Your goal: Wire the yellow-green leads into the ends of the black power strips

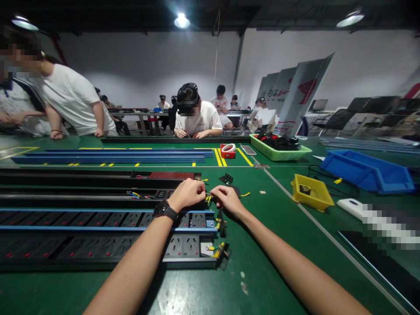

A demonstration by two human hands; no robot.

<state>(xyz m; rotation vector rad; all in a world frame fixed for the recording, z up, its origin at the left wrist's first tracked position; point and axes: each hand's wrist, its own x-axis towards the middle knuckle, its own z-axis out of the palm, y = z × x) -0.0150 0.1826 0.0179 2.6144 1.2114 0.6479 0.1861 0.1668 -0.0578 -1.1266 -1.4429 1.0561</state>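
Observation:
My left hand (190, 193), with a black watch on the wrist, is closed in a pinch at the right end of a black power strip (154, 194). A short yellow wire (208, 198) shows at its fingertips. My right hand (227, 199) meets it from the right, thumb and fingers pressed together; what they pinch is too small to make out. Beside the right hand another yellow wire end (245, 194) sticks out over a dark end piece. Nearer to me lie a blue-edged socket strip (131, 219) and a black socket strip (108, 249), each with yellow wires and a black end cap at its right end.
Farther back lie blue rails (114, 156) and a red box (227, 151) with a white tape roll. To the right stand a green basket (282, 154), a yellow bin (311, 192) and a blue bin (367, 170). A co-worker (198, 118) sits opposite; others lean at the left.

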